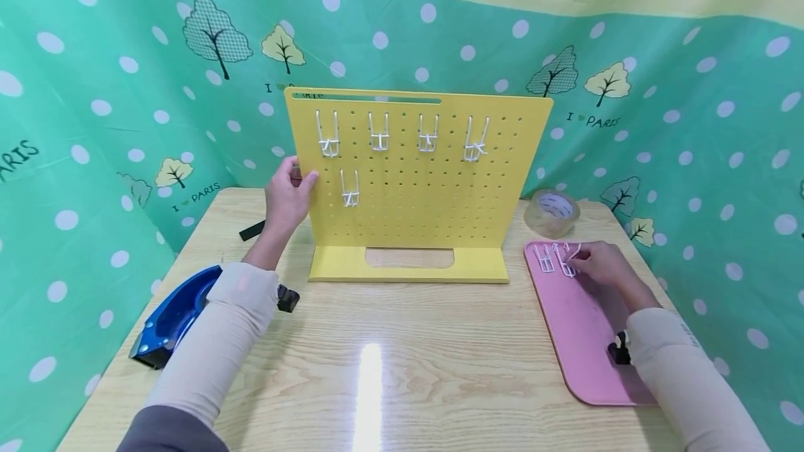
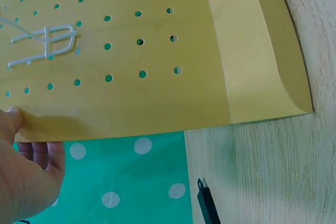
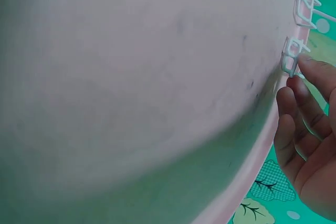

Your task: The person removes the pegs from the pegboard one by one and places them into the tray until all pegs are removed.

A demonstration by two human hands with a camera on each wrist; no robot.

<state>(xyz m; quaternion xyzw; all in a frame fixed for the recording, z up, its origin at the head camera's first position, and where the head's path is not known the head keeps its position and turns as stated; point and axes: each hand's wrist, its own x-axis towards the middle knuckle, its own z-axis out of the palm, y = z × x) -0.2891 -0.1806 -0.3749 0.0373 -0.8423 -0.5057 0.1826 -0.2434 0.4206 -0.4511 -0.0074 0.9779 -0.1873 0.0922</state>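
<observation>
A yellow pegboard stands upright on its base on the table. Several white wire hooks hang along its top row, and one white hook hangs lower at the left. My left hand grips the board's left edge, the thumb on the front face and the other fingers behind it. Over at the right, my right hand pinches a white wire hook between thumb and index finger, at the far end of a pink tray. Beside it in the tray lies another white hook.
A roll of clear tape sits behind the tray. A blue tape dispenser lies by the left forearm. A small black object rests on the table left of the board. A patterned green curtain hangs behind the table.
</observation>
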